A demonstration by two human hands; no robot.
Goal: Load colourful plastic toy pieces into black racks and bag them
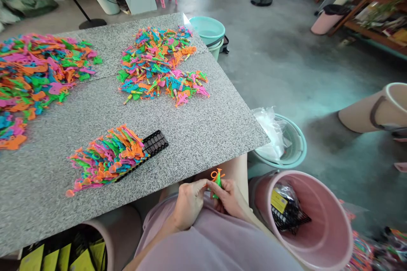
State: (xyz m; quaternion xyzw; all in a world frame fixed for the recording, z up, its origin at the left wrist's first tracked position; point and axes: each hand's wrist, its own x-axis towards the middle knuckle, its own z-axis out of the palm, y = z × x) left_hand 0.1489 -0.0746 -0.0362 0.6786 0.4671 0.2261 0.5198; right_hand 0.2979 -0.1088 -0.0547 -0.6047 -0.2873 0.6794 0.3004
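Observation:
Just past the table's front edge, over my lap, both hands meet at a small green and orange plastic toy [218, 181]. My right hand [231, 200] is closed around its green body, with the orange ring and flared tip sticking up. My left hand [190, 202] is closed, thumb and fingertips pinched at the toy's left side; the fingers partly hide what they grip. On the table to the left, a black plastic grid tray [156, 142] carries tight rows of similar colourful toys [106, 156]. Its right end shows bare grid.
Two heaps of loose plastic pieces, a left pile [38, 70] and a middle pile [159, 63], lie on the speckled table [203, 135]. A pink bucket [330, 220] with packaged trays stands at right, near a teal basket [299, 146]. Another bucket [124, 228] sits below the table.

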